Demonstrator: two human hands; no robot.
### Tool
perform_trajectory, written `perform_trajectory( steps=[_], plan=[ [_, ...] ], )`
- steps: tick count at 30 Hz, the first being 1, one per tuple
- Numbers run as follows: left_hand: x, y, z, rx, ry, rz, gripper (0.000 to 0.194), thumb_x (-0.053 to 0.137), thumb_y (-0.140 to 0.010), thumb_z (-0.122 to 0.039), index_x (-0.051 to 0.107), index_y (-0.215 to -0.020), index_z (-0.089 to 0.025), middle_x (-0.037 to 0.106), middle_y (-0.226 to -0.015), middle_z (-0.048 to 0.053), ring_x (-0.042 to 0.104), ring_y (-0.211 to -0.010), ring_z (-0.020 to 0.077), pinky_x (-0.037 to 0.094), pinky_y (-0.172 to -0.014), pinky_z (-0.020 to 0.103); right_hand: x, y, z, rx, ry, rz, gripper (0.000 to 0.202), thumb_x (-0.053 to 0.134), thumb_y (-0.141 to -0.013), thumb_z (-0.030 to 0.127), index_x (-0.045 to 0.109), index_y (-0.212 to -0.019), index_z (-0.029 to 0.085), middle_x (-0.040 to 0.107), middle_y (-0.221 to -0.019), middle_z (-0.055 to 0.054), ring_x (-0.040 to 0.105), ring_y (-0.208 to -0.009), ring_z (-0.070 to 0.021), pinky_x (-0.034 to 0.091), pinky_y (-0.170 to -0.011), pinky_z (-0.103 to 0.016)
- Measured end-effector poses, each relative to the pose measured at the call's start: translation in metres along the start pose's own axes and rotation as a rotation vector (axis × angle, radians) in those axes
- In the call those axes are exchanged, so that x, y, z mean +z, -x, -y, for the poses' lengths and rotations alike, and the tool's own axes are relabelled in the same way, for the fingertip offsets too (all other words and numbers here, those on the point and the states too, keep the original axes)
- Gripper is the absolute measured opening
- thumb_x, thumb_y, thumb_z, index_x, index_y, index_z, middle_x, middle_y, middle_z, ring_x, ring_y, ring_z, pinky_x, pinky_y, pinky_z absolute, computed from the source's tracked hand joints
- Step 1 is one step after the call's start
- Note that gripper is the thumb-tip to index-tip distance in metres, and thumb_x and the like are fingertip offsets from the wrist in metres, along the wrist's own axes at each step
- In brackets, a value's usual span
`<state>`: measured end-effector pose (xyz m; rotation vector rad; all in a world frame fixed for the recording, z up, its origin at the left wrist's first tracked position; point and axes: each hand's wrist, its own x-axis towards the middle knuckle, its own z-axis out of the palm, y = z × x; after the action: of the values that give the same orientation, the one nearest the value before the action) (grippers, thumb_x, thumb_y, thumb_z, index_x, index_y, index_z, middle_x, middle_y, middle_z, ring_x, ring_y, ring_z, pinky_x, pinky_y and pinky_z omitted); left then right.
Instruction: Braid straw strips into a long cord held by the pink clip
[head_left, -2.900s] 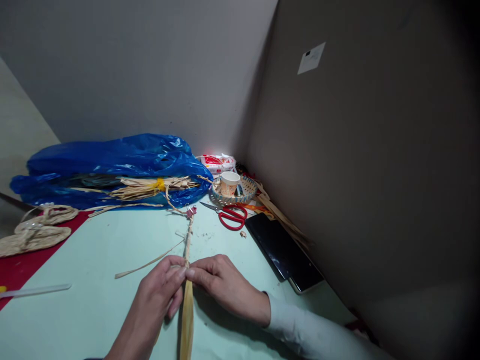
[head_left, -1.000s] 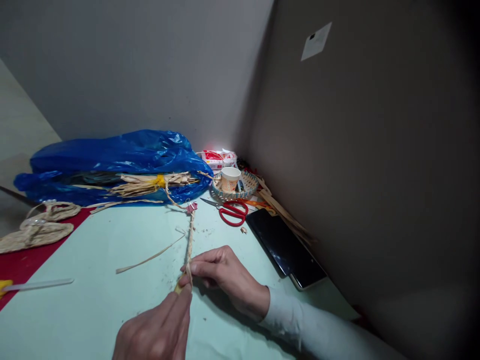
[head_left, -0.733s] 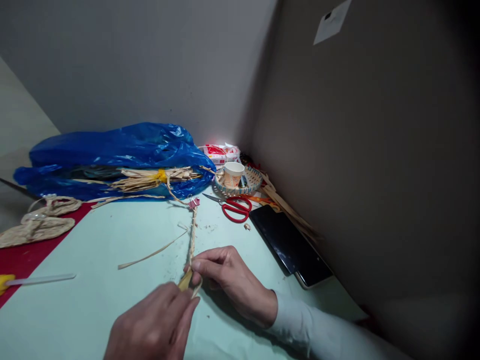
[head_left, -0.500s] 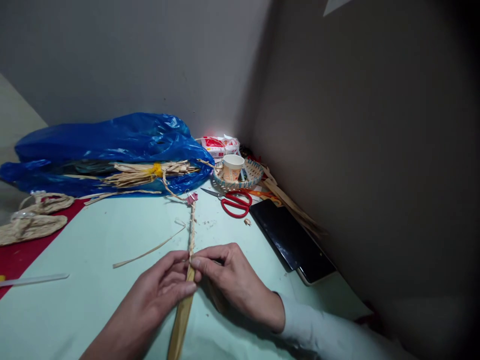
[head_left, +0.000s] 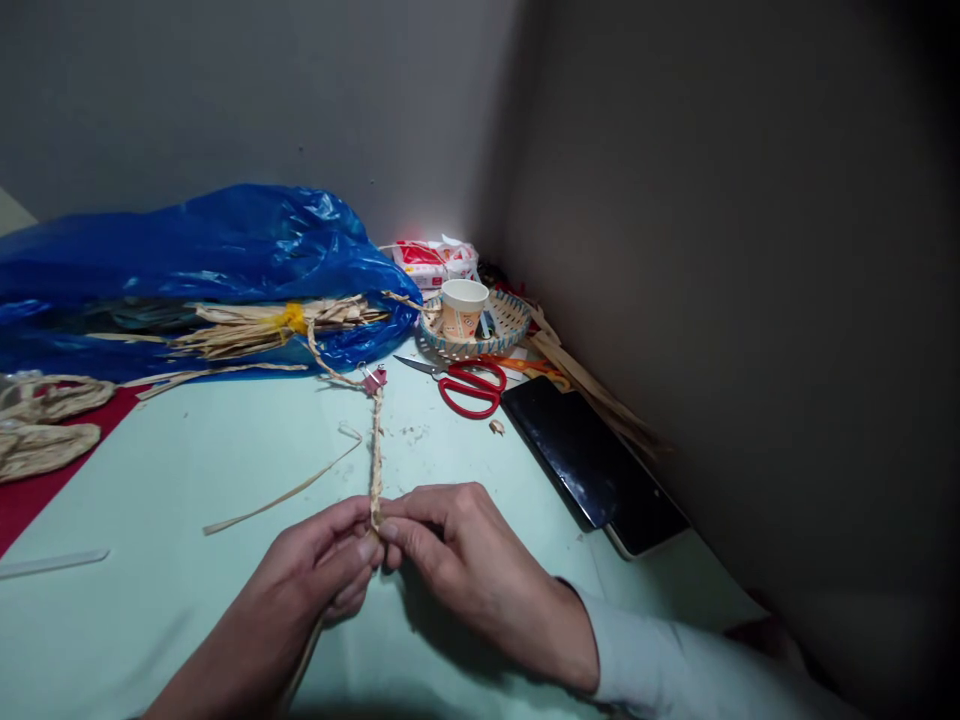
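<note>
A pale braided straw cord (head_left: 376, 445) runs toward me from a pink binder clip (head_left: 373, 378) on the pale green tabletop (head_left: 247, 440). My left hand (head_left: 319, 565) pinches the near end of the braid between thumb and fingers. From the right, my right hand (head_left: 457, 555) closes thumb and forefinger on the same end, so the fingertips of both hands meet there. A strip of straw hangs below my left hand, partly hidden by it. One loose straw strip (head_left: 289, 490) lies to the left of the braid.
Behind are a blue plastic bag (head_left: 187, 240) with a tied straw bundle (head_left: 285, 320), a paper cup (head_left: 463, 310) in a woven basket (head_left: 517, 325), and red-handled scissors (head_left: 472, 388). Black phones (head_left: 577, 460) lie to the right, woven straw pieces (head_left: 52, 450) to the left.
The wide straw strip that pointed toward me below the braid no longer shows there; a strip now trails under my left hand. My fingers have closed together, and the view has shifted slightly.
</note>
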<state>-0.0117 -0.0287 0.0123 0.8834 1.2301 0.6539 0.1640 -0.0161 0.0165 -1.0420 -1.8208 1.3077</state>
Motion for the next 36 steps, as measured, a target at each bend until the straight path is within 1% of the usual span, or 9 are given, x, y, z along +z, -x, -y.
perform_trajectory(
  steps=[3, 6, 10, 14, 21, 25, 28, 32, 36],
  plan=[
    [0.004, -0.001, 0.007, 0.000, 0.047, -0.139, 0.038, 0.074, -0.075, -0.044, 0.069, -0.104, -0.020, 0.050, -0.065, -0.004, 0.040, -0.058, 0.0113, 0.029, -0.050, 0.020, -0.002, 0.003, 0.003, -0.020, 0.138, 0.037, 0.028, 0.045, -0.097, 0.010, 0.063, -0.077, 0.015, 0.066, -0.075, 0.000, 0.057, -0.069, -0.0101, 0.040, -0.071, -0.021],
    [0.005, 0.001, 0.011, 0.064, 0.005, -0.186, 0.034, 0.073, -0.075, -0.047, 0.070, -0.098, -0.021, 0.042, -0.059, -0.006, 0.040, -0.056, 0.0121, 0.028, -0.047, 0.021, -0.005, 0.004, 0.006, 0.003, 0.296, 0.049, 0.025, 0.044, -0.098, 0.015, 0.061, -0.080, 0.016, 0.067, -0.078, -0.001, 0.055, -0.069, -0.0110, 0.038, -0.070, -0.023],
    [0.004, 0.002, 0.012, 0.098, -0.078, -0.203, 0.031, 0.070, -0.077, -0.049, 0.069, -0.090, -0.021, 0.045, -0.059, -0.006, 0.037, -0.055, 0.0112, 0.028, -0.048, 0.021, -0.005, 0.005, 0.008, 0.053, 0.435, 0.063, 0.027, 0.042, -0.099, 0.022, 0.053, -0.074, 0.018, 0.061, -0.069, 0.000, 0.046, -0.061, -0.0108, 0.033, -0.063, -0.026],
    [0.005, 0.001, 0.012, 0.131, -0.126, -0.217, 0.032, 0.068, -0.078, -0.052, 0.066, -0.080, -0.020, 0.050, -0.060, -0.004, 0.041, -0.059, 0.0125, 0.034, -0.053, 0.022, -0.004, 0.006, 0.010, 0.110, 0.493, 0.066, 0.028, 0.042, -0.098, 0.027, 0.049, -0.072, 0.018, 0.056, -0.065, 0.000, 0.038, -0.057, -0.0109, 0.027, -0.058, -0.027],
    [0.004, -0.002, 0.011, 0.095, -0.182, -0.255, 0.032, 0.073, -0.074, -0.050, 0.065, -0.069, -0.019, 0.039, -0.056, -0.007, 0.032, -0.056, 0.0108, 0.027, -0.049, 0.020, -0.008, 0.007, 0.013, 0.120, 0.542, 0.116, 0.026, 0.045, -0.095, 0.024, 0.048, -0.070, 0.018, 0.046, -0.058, 0.003, 0.027, -0.053, -0.0109, 0.018, -0.055, -0.030],
    [0.003, -0.001, 0.007, 0.056, -0.204, -0.277, 0.031, 0.076, -0.069, -0.048, 0.067, -0.068, -0.018, 0.042, -0.054, -0.006, 0.034, -0.054, 0.0105, 0.027, -0.049, 0.020, -0.009, 0.007, 0.013, 0.091, 0.599, 0.108, 0.028, 0.044, -0.096, 0.025, 0.046, -0.069, 0.019, 0.042, -0.057, 0.003, 0.020, -0.053, -0.0114, 0.016, -0.056, -0.031],
    [0.004, 0.000, 0.004, 0.043, -0.201, -0.285, 0.032, 0.076, -0.069, -0.048, 0.067, -0.064, -0.018, 0.046, -0.053, -0.005, 0.036, -0.053, 0.0103, 0.029, -0.048, 0.019, -0.008, 0.008, 0.014, 0.089, 0.626, 0.091, 0.026, 0.045, -0.095, 0.024, 0.047, -0.070, 0.019, 0.045, -0.058, 0.003, 0.022, -0.053, -0.0116, 0.017, -0.057, -0.031],
    [0.005, 0.000, 0.003, 0.026, -0.188, -0.291, 0.032, 0.077, -0.067, -0.048, 0.067, -0.064, -0.018, 0.050, -0.054, -0.005, 0.035, -0.051, 0.0087, 0.027, -0.047, 0.018, -0.006, 0.009, 0.016, 0.011, 0.680, 0.057, 0.013, 0.053, -0.084, 0.011, 0.051, -0.074, 0.019, 0.055, -0.067, 0.002, 0.035, -0.060, -0.0121, 0.020, -0.059, -0.030],
    [0.004, -0.001, 0.005, -0.006, -0.119, -0.283, 0.034, 0.077, -0.068, -0.050, 0.068, -0.069, -0.017, 0.051, -0.053, -0.005, 0.030, -0.047, 0.0063, 0.021, -0.045, 0.017, -0.005, 0.011, 0.016, -0.038, 0.650, 0.011, 0.017, 0.053, -0.088, 0.016, 0.051, -0.072, 0.019, 0.056, -0.066, 0.002, 0.041, -0.062, -0.0124, 0.024, -0.060, -0.030]
  ],
)
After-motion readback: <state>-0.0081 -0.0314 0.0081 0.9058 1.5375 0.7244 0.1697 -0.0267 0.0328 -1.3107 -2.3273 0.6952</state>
